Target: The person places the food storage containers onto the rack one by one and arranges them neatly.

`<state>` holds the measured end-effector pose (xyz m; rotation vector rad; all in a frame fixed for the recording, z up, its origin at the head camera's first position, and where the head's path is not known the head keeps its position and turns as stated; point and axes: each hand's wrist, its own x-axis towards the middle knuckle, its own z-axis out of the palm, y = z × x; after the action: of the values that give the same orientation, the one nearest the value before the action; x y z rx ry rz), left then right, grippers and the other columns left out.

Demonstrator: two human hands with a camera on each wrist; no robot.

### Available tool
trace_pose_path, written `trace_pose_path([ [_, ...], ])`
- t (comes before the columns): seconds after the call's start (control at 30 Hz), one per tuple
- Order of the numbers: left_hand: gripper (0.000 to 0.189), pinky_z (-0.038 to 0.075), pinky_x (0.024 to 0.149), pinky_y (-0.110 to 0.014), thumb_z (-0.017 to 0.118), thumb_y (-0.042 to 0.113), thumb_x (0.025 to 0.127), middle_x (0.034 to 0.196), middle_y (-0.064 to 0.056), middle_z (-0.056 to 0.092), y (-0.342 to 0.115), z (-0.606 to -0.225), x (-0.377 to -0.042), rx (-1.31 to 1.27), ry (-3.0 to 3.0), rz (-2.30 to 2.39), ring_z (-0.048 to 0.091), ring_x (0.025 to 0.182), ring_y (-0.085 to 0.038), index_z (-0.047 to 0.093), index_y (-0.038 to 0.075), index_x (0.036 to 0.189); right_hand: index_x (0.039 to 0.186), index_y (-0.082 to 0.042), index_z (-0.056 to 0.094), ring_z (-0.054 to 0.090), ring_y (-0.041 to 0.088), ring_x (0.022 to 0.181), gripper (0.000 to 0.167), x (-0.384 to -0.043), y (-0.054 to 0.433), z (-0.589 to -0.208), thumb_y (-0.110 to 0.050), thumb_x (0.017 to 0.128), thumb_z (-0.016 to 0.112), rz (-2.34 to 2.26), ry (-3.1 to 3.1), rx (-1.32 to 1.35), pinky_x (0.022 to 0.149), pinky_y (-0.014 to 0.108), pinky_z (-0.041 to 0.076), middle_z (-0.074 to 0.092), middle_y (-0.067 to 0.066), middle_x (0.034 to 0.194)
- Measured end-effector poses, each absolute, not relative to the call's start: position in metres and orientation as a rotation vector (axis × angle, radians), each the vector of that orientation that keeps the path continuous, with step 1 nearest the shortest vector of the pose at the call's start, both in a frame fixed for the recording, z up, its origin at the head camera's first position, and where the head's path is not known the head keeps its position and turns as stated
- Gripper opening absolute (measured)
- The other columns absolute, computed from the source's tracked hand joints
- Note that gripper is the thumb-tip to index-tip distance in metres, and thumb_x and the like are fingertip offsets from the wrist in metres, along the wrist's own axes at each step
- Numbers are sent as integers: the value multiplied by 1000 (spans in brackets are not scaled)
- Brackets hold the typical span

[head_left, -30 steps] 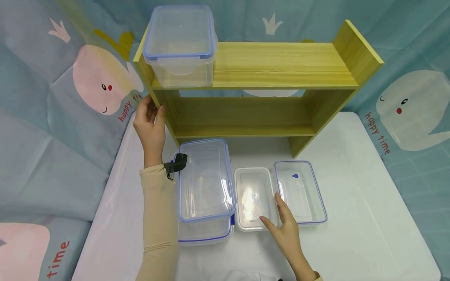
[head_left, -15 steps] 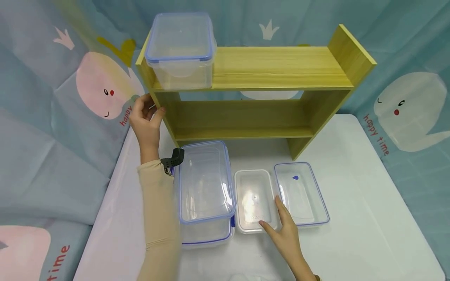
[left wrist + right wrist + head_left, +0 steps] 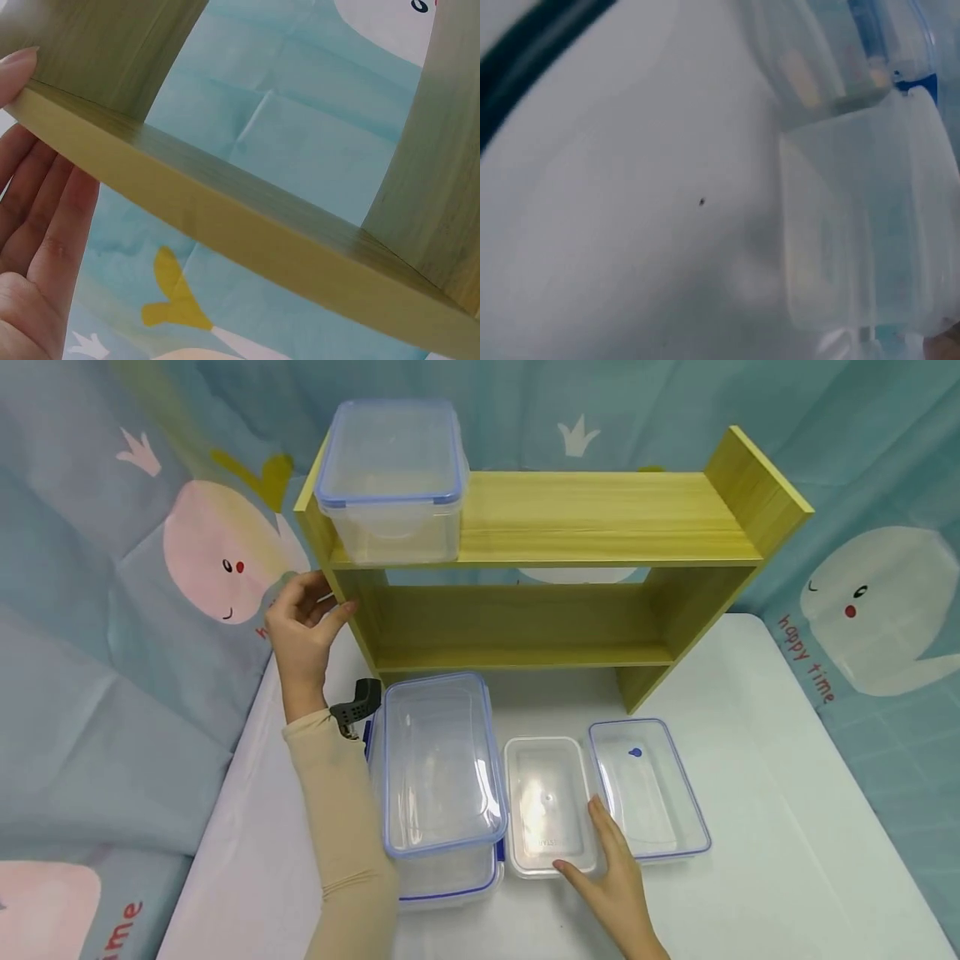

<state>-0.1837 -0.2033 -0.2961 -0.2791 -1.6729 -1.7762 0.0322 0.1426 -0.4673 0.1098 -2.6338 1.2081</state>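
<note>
In the head view my left hand [image 3: 303, 627] grips the left side panel of a wooden shelf [image 3: 600, 518], thumb on the near face and fingers round the outside. The left wrist view shows the thumb and fingers on opposite sides of the board edge [image 3: 202, 210]. My right hand [image 3: 615, 877] touches the near right corner of a clear food container with a whitish lid [image 3: 547, 802], thumb at its front edge and forefinger stretched along its right side. The right wrist view shows the container's translucent side [image 3: 847, 225], with only a bit of the hand at the corner.
A tall blue-rimmed food container [image 3: 393, 477] stands at the shelf's top left. Two flat ones are stacked on the table, the upper one [image 3: 442, 760] offset over the lower one [image 3: 450, 872]. Another blue-rimmed container [image 3: 648, 793] lies right of the whitish-lidded one. A patterned curtain [image 3: 862, 602] surrounds the table.
My left wrist and forearm have swung a little left while the fingers stay on the shelf panel. The right hand stays at the container's corner. The head view has shifted slightly.
</note>
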Motion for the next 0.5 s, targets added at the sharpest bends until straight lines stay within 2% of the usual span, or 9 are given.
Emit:
trace_pose_path([
  [0.07,28,52,84,-27,75,-7,73,95,-9,64,-206,-295,-183,-274,-1668,-1788,61,90,-23,70,-1,99,143,-5,38,36,38,129,93,33,144,-470,-22,65,86,1221,-2629,134,110,19,21,36,12,147],
  [0.1,29,52,85,-27,75,-7,72,95,-9,64,-208,-295,-182,-272,-1662,-1794,61,91,-23,70,-1,100,144,-5,38,36,37,130,95,34,144,-471,-22,64,86,1222,-2626,152,110,20,21,35,12,148],
  [0.13,29,52,85,-27,75,-7,72,96,-10,64,-209,-295,-182,-272,-1657,-1799,61,91,-23,70,0,100,145,-6,36,34,32,132,96,35,144,-473,-22,64,86,1226,-2622,172,108,13,19,34,13,148],
  [0.23,30,51,85,-27,73,-7,73,98,-11,64,-211,-295,-182,-300,-1669,-1776,61,93,-22,69,0,103,147,-7,31,24,16,138,104,40,144,-479,-21,61,88,1256,-2606,213,103,5,13,29,15,150],
  [0.33,33,51,87,-28,70,-8,76,103,-11,63,-209,-297,-183,-364,-1710,-1736,60,97,-22,67,-1,108,150,-10,23,16,-1,136,114,47,143,-484,-23,58,89,1278,-2630,153,102,4,16,25,16,152],
  [0.4,35,50,88,-29,68,-8,78,107,-10,63,-208,-298,-184,-399,-1732,-1732,58,101,-22,65,-2,112,151,-11,21,21,0,133,119,50,142,-486,-22,55,91,1265,-2630,110,103,15,29,27,19,150],
  [0.5,39,49,90,-30,66,-7,79,111,-8,62,-207,-299,-185,-425,-1754,-1723,58,104,-23,61,-6,118,151,-13,21,23,0,131,121,50,141,-487,-19,53,92,1270,-2626,69,100,16,34,29,20,149],
])
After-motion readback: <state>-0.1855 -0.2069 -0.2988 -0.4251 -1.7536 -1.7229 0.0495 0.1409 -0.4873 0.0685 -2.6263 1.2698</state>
